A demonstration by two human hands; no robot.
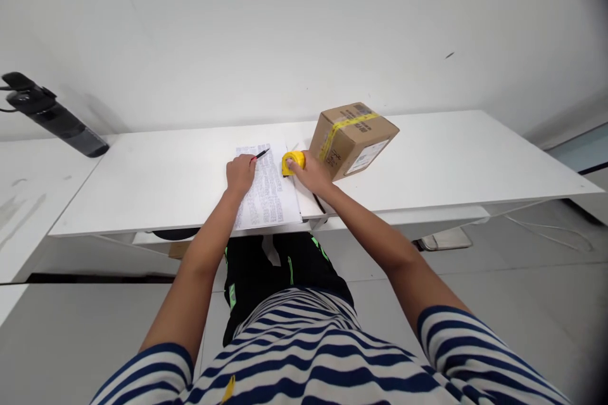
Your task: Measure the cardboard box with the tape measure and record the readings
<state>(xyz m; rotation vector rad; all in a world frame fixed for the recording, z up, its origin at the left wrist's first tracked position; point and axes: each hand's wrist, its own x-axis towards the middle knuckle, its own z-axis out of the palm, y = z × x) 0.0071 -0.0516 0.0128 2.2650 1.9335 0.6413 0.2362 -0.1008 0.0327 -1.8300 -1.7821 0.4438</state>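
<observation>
My left hand (240, 174) is closed at the left edge of a sheet of paper (268, 202) covered in writing. A dark pen (262, 154) with a bit of red sticks out from its fingers, pointing right and away from me. My right hand (313, 174) grips a yellow tape measure (293, 163) over the paper's right side, thumb on its case. No drawn-out blade can be made out clearly. Just behind and right of that hand stands a brown cardboard box (354, 139) with yellow tape across its top and a white label on one side.
Everything rests on a narrow white table (156, 171) against a white wall. A dark bottle (57, 117) stands at the far left. Below the table's right part, a flat pale object (446, 239) and a white cable (546, 228) show near the floor.
</observation>
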